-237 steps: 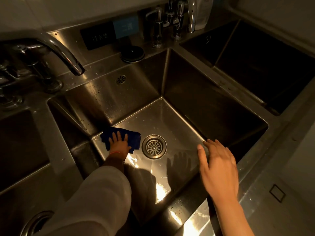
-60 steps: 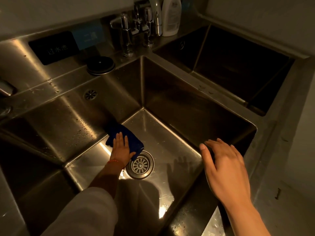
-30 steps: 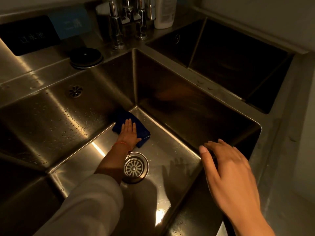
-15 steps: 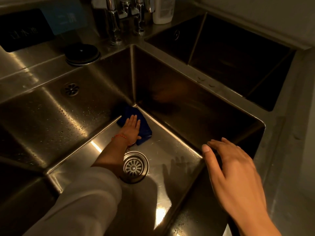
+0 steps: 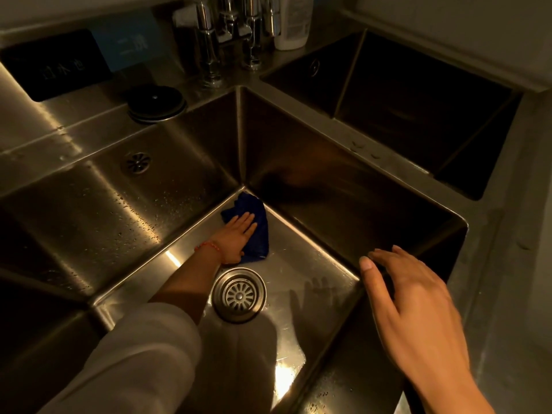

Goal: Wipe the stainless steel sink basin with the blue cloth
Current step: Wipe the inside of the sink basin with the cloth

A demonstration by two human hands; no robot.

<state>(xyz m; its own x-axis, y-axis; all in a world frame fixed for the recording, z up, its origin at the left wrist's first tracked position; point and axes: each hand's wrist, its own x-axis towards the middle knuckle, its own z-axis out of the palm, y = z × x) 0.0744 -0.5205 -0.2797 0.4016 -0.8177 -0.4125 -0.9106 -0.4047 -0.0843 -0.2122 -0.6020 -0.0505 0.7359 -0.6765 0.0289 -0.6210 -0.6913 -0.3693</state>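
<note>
The stainless steel sink basin (image 5: 313, 186) fills the middle of the head view, its floor wet and shiny. A blue cloth (image 5: 259, 222) lies bunched in the far corner of the basin floor. My left hand (image 5: 237, 234) presses flat on the cloth with straight fingers, the arm reaching down into the basin. The round drain strainer (image 5: 239, 295) sits just near of that hand. My right hand (image 5: 418, 306) hovers with fingers spread and relaxed over the basin's right front rim, holding nothing.
Chrome taps (image 5: 227, 34) and a white bottle (image 5: 292, 22) stand behind the basin. A black round lid (image 5: 156, 103) lies on the back ledge near an overflow grille (image 5: 136, 163). A second dark basin (image 5: 418, 109) lies to the right.
My left hand has pushed the cloth from beside the drain across the floor into the far corner, where it is now bunched. My right hand has stayed over the rim.
</note>
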